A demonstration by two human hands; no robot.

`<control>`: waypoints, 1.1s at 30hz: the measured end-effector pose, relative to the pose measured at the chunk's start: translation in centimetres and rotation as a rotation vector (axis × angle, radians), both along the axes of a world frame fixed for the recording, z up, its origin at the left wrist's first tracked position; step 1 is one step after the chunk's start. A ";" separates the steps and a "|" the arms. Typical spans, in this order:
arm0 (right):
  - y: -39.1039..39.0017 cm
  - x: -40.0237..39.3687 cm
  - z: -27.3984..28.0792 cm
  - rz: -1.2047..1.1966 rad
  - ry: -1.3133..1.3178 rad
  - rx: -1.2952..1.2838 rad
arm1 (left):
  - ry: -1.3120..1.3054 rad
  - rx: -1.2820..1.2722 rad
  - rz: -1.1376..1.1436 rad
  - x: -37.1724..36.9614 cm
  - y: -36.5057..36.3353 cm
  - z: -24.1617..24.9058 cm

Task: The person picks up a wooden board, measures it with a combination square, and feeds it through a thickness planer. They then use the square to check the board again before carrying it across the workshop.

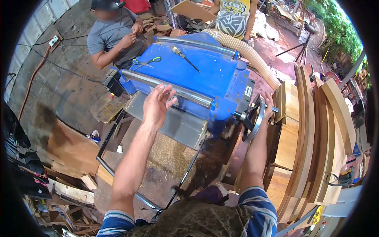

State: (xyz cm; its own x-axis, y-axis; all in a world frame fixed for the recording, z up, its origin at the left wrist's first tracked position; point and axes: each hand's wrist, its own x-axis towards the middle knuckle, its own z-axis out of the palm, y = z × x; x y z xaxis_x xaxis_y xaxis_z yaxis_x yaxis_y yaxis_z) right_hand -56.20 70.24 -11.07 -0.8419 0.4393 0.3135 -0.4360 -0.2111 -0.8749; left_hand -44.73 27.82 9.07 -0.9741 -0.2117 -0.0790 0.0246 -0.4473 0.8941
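Note:
My left hand (158,103) is raised in front of the near steel roller (173,91) of a blue machine (197,67), its fingers apart and nothing in them. At the machine's right side, my right hand (268,103) is at the rim of a handwheel (254,120), near its handle (275,109); its fingers look curled at the wheel. On the blue top lie scissors (147,62) with green-and-black handles and a screwdriver-like tool (184,58). Below the near roller is a grey metal plate (169,122).
Stacked wooden boards (304,146) stand close on the right. A ribbed hose (252,53) curves behind the machine. One person (114,35) sits at the far left side; another (233,17) stands behind. Sawdust (167,152) covers floor below the plate.

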 end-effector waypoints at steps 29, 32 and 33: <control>-0.6 -0.4 -0.6 -0.072 0.004 -0.070 | 0.036 0.265 -0.107 -19.3 5.8 2.0; -1.3 0.3 1.1 -0.071 -0.011 -0.093 | 0.060 0.381 -0.030 -16.5 7.5 2.6; -1.3 0.5 1.2 -0.058 -0.015 -0.093 | 0.092 0.409 -0.011 -15.8 8.0 2.7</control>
